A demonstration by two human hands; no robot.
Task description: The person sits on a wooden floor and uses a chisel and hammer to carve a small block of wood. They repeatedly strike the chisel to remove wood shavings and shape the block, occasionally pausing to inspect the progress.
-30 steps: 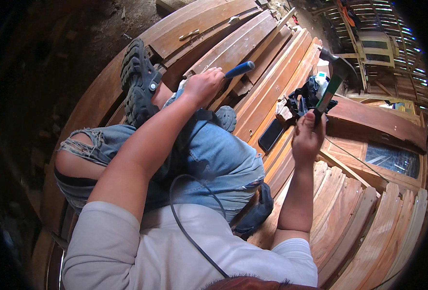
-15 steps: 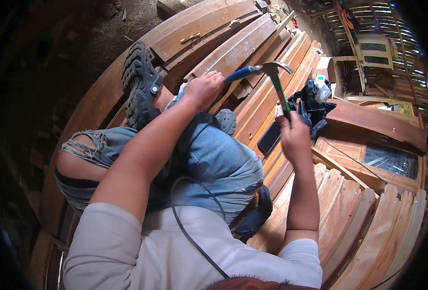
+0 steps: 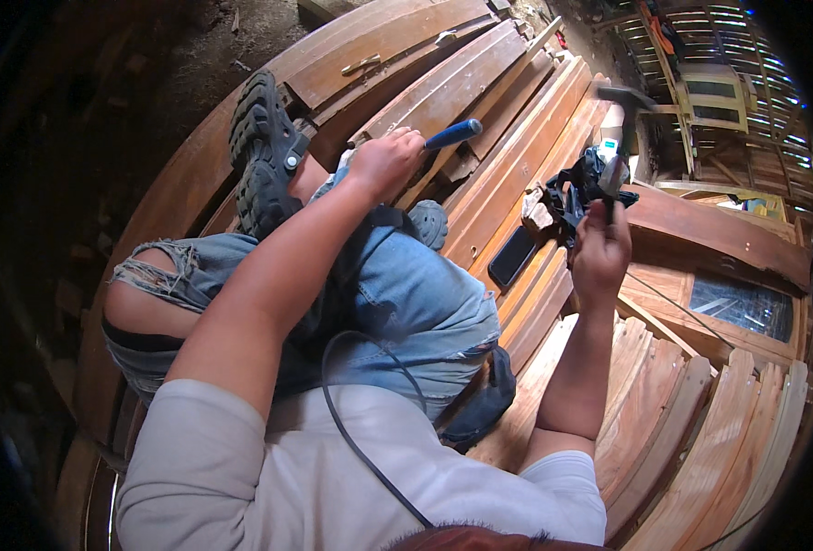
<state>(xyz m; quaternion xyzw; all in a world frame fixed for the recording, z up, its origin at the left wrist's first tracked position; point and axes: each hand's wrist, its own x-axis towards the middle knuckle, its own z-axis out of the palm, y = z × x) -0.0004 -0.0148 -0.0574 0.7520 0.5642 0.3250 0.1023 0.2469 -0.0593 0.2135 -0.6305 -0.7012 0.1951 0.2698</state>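
Observation:
My left hand (image 3: 387, 165) is closed around a blue-handled chisel (image 3: 453, 135). The butt of its handle points up and to the right; its blade is hidden behind the hand and my leg. To the right, my right hand (image 3: 601, 250) grips a claw hammer (image 3: 625, 119) by its handle, with the head raised well away from the chisel and smeared by motion. Under the chisel lie long brown wooden boards (image 3: 466, 78). A black phone (image 3: 513, 256) rests on the boards between my two arms.
A black plastic bag (image 3: 579, 195) sits beside my right hand. Several pale planks (image 3: 641, 390) are stacked at lower right, near a wooden panel with a glass pane (image 3: 742, 308). My sandalled foot (image 3: 264, 156) is on the left. A dark cable (image 3: 370, 459) crosses my shirt.
The hammer has swung off the chisel's butt, up and to the right, with my right hand. My left hand and the chisel have hardly moved.

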